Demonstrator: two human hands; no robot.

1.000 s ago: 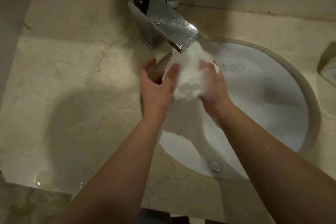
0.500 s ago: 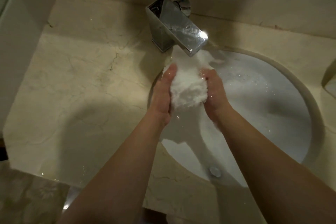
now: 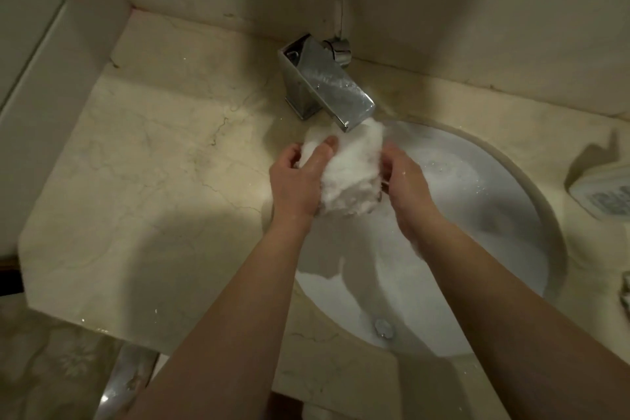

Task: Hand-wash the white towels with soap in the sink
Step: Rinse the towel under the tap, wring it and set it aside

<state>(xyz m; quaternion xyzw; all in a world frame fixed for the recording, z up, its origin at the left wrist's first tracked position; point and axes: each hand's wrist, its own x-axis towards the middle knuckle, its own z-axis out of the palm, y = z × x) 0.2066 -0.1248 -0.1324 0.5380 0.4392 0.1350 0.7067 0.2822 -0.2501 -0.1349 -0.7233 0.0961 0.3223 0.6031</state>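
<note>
Both of my bare hands clutch a bunched, sodden white terry towel (image 3: 344, 177) above the left part of the round white ceramic sink basin (image 3: 511, 215). My left hand (image 3: 296, 181) curls round the towel's left side, thumb and forefinger pressed into the cloth, while my right hand (image 3: 405, 187) grips its right side, fingers mostly hidden behind the wad. I hold the towel clear of the basin floor, its top edge just under the lip of the angular chrome faucet spout (image 3: 327, 82), which slopes down from the back wall toward the bowl. Whether water is running I cannot tell. Droplets glisten on the spout and on the far wall of the basin. A small round metal drain (image 3: 384, 327) sits at the near side of the bowl, between my forearms. Cream marble countertop (image 3: 153, 164), veined and cracked, surrounds the sink, with a few wet specks near its front edge. At the right edge of the counter lies a pale packet with printed grey text (image 3: 603, 194), well apart from my hands; what it holds is not legible.
</note>
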